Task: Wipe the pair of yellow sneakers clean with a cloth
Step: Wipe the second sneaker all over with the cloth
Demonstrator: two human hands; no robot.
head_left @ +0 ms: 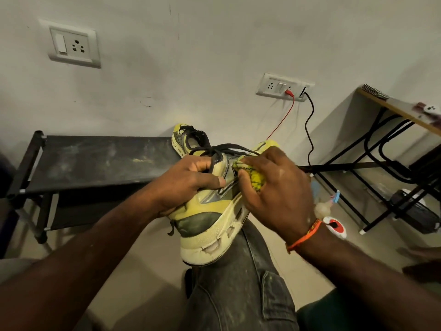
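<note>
Black rack [100, 161] behind held sneaker [210, 211]

Left hand [188, 180] fingers curled in a grip; right hand [276, 187] fingers bent, pinching, orange-banded wrist raised

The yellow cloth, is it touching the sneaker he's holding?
Touching: the head view shows the right hand pressing the cloth against the sneaker side panel.

Dim warm indoor light, soft shadows, wide-angle bending at edges
</note>
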